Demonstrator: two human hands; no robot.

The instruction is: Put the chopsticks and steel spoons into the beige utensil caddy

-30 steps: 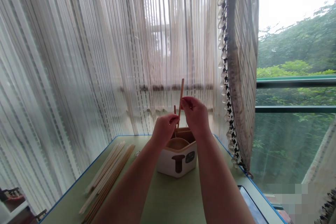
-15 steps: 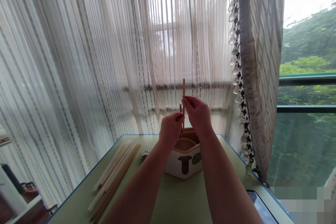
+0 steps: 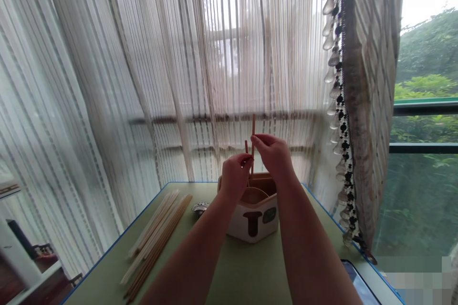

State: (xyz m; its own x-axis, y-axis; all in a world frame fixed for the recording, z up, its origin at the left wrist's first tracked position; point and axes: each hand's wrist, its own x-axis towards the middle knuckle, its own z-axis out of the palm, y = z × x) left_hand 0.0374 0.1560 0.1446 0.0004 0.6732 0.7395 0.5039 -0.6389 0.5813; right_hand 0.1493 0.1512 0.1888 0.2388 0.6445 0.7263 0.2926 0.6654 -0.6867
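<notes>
Above a white holder (image 3: 246, 231) with a brown inside, both my hands are raised and close together. My right hand (image 3: 275, 152) pinches an upright reddish-brown chopstick (image 3: 254, 124) between thumb and fingertips, its lower end reaching down toward the holder. Just left of it and lower, my left hand (image 3: 236, 174) is closed around another brown chopstick (image 3: 246, 145), whose top end sticks up past the fingers. Its lower part is mostly hidden by the hand. Inside the holder a round brown rim (image 3: 255, 194) shows.
Pale chopsticks (image 3: 153, 224) and brown chopsticks (image 3: 162, 243) lie in a bundle on the table's left side. A patterned metallic object (image 3: 199, 208) sits left of the holder. A phone (image 3: 358, 281) rests at the right edge. Curtains (image 3: 171, 57) hang behind the table (image 3: 236, 276).
The view has shifted slightly. My right hand and its chopstick sit a little lower and farther right, slightly farther from the left hand's chopstick. Both grips stay the same.
</notes>
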